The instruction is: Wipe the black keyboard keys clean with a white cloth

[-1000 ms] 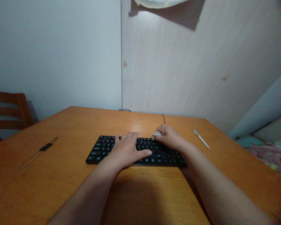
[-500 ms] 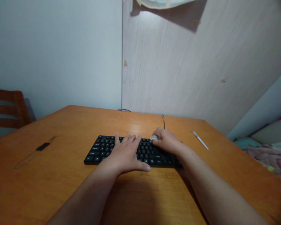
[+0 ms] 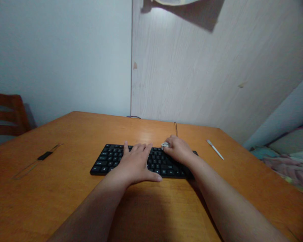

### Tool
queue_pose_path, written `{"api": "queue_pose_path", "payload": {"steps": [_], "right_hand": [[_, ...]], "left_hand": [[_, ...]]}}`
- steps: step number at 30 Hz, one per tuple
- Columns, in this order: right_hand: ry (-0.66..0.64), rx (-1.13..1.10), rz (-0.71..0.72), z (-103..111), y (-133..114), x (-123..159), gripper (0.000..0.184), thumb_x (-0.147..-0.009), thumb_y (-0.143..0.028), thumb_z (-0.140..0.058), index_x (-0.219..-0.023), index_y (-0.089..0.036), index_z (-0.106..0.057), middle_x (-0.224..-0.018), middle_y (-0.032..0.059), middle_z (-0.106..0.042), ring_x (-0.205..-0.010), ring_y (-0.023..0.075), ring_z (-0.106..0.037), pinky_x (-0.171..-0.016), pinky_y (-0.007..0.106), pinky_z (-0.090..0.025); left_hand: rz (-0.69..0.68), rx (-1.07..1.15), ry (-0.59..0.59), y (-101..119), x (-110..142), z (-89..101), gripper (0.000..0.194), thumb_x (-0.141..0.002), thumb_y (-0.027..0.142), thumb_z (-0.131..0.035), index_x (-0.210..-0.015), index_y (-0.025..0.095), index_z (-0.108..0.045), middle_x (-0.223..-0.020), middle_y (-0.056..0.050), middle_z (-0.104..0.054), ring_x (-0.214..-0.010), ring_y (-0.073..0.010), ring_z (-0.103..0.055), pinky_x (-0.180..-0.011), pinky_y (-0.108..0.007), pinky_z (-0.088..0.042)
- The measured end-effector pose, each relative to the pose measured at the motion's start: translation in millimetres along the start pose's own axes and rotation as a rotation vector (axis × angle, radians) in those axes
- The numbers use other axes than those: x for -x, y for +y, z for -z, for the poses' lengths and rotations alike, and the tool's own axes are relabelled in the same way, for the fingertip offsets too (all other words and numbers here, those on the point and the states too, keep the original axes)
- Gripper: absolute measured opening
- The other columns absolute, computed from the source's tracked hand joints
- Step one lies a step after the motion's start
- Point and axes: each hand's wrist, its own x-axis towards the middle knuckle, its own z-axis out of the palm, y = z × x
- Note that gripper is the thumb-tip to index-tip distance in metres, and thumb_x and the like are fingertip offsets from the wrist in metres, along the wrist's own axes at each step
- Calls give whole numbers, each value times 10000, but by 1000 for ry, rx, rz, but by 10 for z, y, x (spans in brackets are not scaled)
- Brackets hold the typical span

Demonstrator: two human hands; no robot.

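Observation:
A black keyboard lies flat across the middle of the wooden table. My left hand rests spread over its centre, fingers apart, with the thumb reaching past the front edge. Pinched in my right hand is a crumpled white-and-grey cloth, or perhaps a tissue, at the keyboard's back edge right of centre. That hand and its forearm hide much of the right-hand keys. Most of the cloth is covered by the fingers.
On the table, a white-handled brush lies to the right. A black piece with thin wire-like loops is at the left. A dark cable runs behind the keyboard. A wooden chair stands far left; fabric is piled at right.
My right hand and the cloth have shifted very slightly along the keyboard's back edge. The left hand stays in place. The whole view has tilted a little.

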Motion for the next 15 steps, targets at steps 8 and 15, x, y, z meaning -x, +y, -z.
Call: {"api": "queue_pose_path", "payload": {"steps": [8,15], "right_hand": [[-39,-54,18,-18,-24,11,147,-831,-320,-577,-854,-199,-659,-887,48,-627,-757,157,-547,-645,257,-344],[64,-58,-138,34,184,-71,246,-817,-426,-592,-806,-188,-653,-843,62,-653,-733,172,-559,-585,259,-320]], "left_hand": [[-3,-29,-10,-9,7,3,1239,-502,912,-517,-1502,219,-282,-1520,-166,-374,-1399,-402,-279,-1115,-612,138],[-4,-30,-8,-10,3,2,1246,-508,908,-523,-1505,201,-283,-1524,-179,-364,-1409,-400,-258,-1108,-610,155]]}}
